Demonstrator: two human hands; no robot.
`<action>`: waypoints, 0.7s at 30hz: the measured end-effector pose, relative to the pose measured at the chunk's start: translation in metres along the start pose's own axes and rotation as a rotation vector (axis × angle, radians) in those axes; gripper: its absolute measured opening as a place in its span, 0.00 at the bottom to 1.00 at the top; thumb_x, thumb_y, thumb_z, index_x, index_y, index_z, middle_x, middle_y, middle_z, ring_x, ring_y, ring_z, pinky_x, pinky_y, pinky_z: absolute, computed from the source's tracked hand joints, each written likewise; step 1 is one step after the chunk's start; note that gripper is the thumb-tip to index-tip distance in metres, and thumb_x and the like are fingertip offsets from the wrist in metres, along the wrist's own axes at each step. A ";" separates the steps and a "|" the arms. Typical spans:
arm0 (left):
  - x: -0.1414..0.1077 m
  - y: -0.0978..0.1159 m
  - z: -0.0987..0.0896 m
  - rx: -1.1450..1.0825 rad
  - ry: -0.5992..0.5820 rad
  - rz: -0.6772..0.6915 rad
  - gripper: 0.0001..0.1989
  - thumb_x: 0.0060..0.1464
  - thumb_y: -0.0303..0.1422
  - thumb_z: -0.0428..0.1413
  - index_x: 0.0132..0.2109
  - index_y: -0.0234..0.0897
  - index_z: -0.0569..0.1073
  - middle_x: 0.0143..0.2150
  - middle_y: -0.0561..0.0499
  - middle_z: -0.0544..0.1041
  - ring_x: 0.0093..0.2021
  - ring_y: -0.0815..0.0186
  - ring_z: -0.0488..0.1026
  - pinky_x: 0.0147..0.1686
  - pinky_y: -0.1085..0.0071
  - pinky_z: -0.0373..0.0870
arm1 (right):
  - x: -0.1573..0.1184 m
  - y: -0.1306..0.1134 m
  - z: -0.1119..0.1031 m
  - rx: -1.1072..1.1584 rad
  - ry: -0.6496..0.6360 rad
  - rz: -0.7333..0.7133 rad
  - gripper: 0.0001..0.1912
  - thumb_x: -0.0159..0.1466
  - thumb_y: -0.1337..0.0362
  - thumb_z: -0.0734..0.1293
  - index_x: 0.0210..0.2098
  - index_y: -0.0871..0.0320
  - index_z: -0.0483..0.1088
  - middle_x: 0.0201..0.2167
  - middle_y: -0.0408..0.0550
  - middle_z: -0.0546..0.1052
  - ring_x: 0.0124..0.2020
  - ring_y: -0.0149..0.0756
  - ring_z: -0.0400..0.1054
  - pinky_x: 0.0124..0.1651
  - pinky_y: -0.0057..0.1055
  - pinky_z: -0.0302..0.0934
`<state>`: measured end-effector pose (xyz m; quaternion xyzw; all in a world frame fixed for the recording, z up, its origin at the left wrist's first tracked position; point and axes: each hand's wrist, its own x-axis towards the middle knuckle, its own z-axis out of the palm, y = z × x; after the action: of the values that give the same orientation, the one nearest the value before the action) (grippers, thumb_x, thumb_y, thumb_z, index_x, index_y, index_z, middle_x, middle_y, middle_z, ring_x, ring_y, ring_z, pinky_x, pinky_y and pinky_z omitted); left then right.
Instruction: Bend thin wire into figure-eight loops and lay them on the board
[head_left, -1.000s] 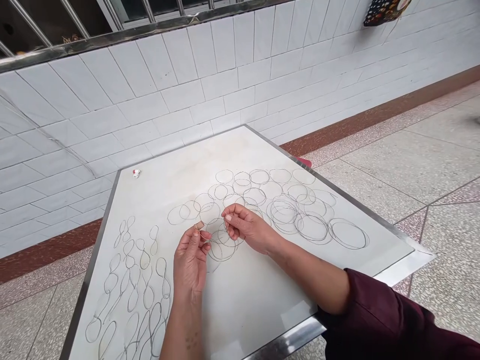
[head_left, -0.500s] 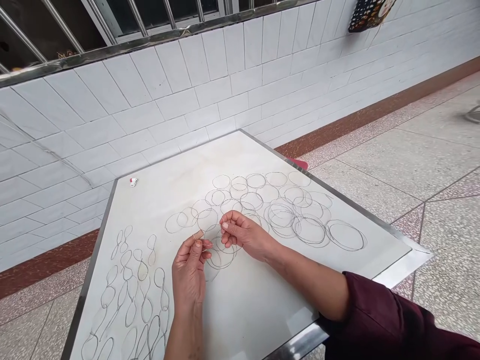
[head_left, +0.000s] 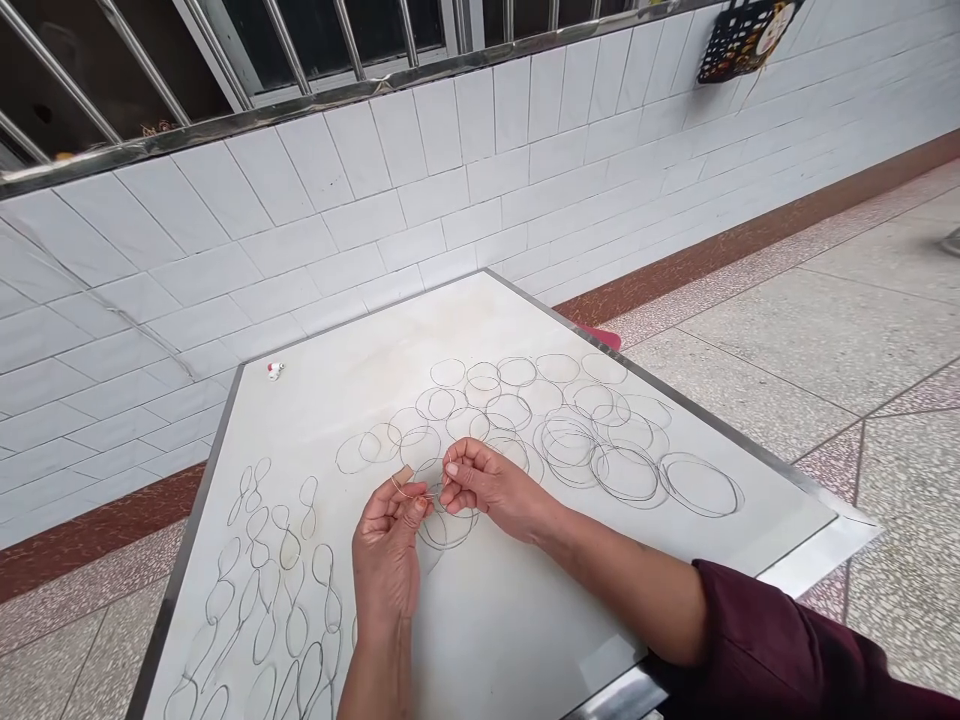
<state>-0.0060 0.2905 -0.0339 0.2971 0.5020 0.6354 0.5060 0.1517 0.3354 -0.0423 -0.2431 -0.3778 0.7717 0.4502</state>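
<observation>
Close together over the middle of the table, both hands pinch a thin copper-coloured wire [head_left: 406, 490]. My left hand [head_left: 391, 535] grips it between thumb and fingertips, and a tan band wraps one finger. My right hand [head_left: 487, 485] has thumb and fingers closed on a part of the wire, its wrist bent in from the right. The wire's exact shape between the fingertips is too fine to make out. Beneath and behind the hands lie several round wire rings [head_left: 622, 470], many overlapping. To the left are several wires twisted into figure-eight loops [head_left: 289, 550].
The white table [head_left: 510, 620] has a metal edge and stands near a white tiled wall [head_left: 360, 240]. A small white and red object [head_left: 275, 371] lies at its far left corner. A black basket [head_left: 742, 42] hangs on the wall. Metal bars [head_left: 285, 45] cover the window.
My hands have come closer, the left fingertips now almost meeting the right ones at the wire. The view has shifted slightly, so the table appears a little lower and to the right.
</observation>
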 end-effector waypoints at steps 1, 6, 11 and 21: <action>0.000 -0.001 0.000 0.017 0.003 0.012 0.21 0.41 0.34 0.71 0.45 0.40 0.79 0.37 0.50 0.79 0.41 0.64 0.75 0.47 0.63 0.71 | 0.000 0.000 0.000 -0.001 0.001 0.004 0.17 0.59 0.53 0.74 0.38 0.56 0.67 0.34 0.41 0.73 0.33 0.30 0.73 0.40 0.31 0.69; 0.000 -0.004 -0.002 0.037 0.005 0.034 0.18 0.43 0.37 0.69 0.44 0.39 0.80 0.34 0.50 0.78 0.37 0.65 0.75 0.40 0.67 0.72 | 0.000 0.002 0.002 -0.006 -0.005 0.020 0.18 0.58 0.52 0.74 0.37 0.56 0.67 0.34 0.41 0.73 0.34 0.31 0.75 0.40 0.31 0.70; 0.001 -0.003 -0.001 -0.023 0.034 0.025 0.19 0.42 0.37 0.70 0.43 0.39 0.80 0.31 0.54 0.74 0.36 0.66 0.74 0.42 0.67 0.72 | -0.001 0.007 0.005 -0.004 -0.008 0.042 0.19 0.57 0.52 0.75 0.35 0.57 0.66 0.33 0.41 0.73 0.36 0.32 0.75 0.40 0.33 0.70; 0.000 -0.003 -0.004 0.032 0.092 0.044 0.30 0.47 0.37 0.68 0.58 0.42 0.73 0.34 0.53 0.76 0.37 0.67 0.74 0.37 0.70 0.67 | 0.001 0.009 -0.002 -0.387 0.102 -0.162 0.13 0.65 0.54 0.68 0.45 0.51 0.66 0.35 0.40 0.69 0.32 0.29 0.67 0.33 0.29 0.63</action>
<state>-0.0085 0.2895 -0.0375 0.2867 0.5282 0.6511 0.4636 0.1482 0.3339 -0.0510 -0.3324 -0.5139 0.6328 0.4744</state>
